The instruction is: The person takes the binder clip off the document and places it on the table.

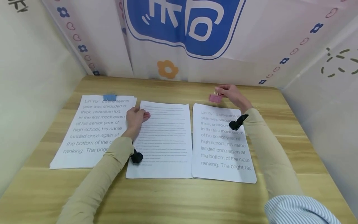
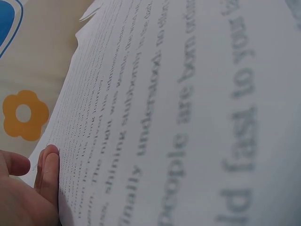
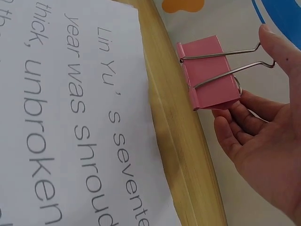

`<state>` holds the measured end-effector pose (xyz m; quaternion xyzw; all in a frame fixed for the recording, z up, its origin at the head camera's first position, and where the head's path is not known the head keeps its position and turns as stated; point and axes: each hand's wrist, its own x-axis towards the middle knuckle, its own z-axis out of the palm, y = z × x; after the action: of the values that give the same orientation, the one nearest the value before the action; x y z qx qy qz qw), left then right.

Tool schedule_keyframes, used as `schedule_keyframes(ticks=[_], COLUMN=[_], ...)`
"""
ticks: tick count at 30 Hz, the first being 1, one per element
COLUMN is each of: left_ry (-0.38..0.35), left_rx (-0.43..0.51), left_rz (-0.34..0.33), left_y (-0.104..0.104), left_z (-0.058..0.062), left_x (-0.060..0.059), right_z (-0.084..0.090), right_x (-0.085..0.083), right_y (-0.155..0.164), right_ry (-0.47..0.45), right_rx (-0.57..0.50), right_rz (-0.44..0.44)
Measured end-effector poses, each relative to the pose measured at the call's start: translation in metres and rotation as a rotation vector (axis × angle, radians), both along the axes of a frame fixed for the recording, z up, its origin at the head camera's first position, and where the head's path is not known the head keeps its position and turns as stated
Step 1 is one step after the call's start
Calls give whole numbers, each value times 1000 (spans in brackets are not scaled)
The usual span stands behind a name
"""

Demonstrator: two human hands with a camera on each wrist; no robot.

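My right hand (image 1: 232,95) pinches a pink binder clip (image 1: 215,98) by its wire handles, just beyond the top edge of the right paper stack (image 1: 221,146). In the right wrist view the clip (image 3: 209,73) is apart from the sheets, and the thumb lies on its handles. My left hand (image 1: 135,119) rests at the upper left edge of the middle paper stack (image 1: 165,149), its fingers fairly straight against the paper. Small print covers the middle sheet. A blue binder clip (image 1: 109,97) sits on the top edge of the left stack (image 1: 84,124).
All three stacks lie side by side on a wooden table (image 1: 167,202). The middle and right ones almost touch. A white backdrop with an orange flower (image 1: 167,69) and a blue emblem stands behind the table's far edge.
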<state>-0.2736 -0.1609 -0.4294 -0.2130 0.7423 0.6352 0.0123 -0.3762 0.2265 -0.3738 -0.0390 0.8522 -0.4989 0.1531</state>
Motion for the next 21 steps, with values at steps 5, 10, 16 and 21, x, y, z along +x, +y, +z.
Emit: schedule_keyframes(ticks=[5, 10, 16, 21], left_ry=[8, 19, 5, 12], left_rx=[2, 2, -9, -9], left_rz=[-14, -9, -2, 4], left_y=[0, 0, 2, 2], left_z=[-1, 0, 2, 1], left_x=[0, -2, 1, 1], right_z=[-1, 2, 4, 7], right_x=[5, 10, 14, 18], right_y=[13, 27, 44, 59], right_ry=[-9, -12, -1, 14], right_rx=[21, 34, 30, 24], right_rz=[-8, -13, -34, -61])
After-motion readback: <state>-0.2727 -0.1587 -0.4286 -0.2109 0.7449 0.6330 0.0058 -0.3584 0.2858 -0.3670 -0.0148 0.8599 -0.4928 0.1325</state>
